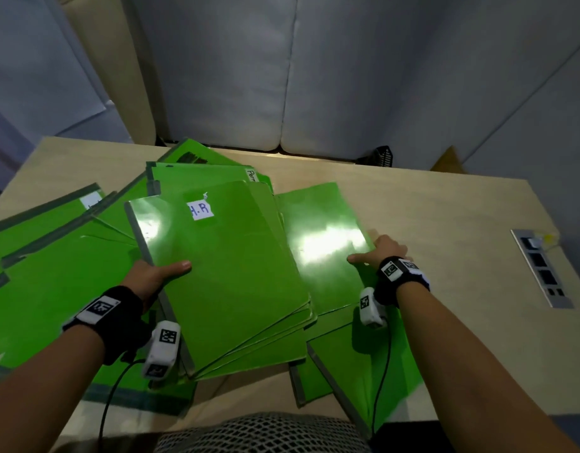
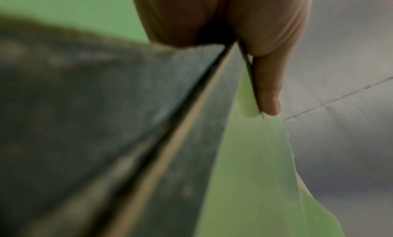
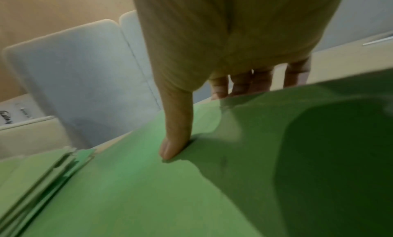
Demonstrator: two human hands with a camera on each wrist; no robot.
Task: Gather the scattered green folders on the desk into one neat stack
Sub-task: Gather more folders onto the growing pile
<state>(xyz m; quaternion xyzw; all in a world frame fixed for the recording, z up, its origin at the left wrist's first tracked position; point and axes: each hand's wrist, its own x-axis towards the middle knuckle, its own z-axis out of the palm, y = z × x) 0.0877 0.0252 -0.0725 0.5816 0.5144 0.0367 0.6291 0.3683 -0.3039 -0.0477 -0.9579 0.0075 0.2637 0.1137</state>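
Left hand grips the spine edge of a small pile of folders, thumb flat on the top one, which bears an "H.R" label; the fingers beneath are hidden. At its three o'clock the right hand pinches the far edge of a single folder, thumb on top, fingers under the edge. Gathering seems well underway: that folder likely joins the pile next, which calls for lifting it clear and squaring the fanned edges. More folders lie loose on the bench at nine and five o'clock.
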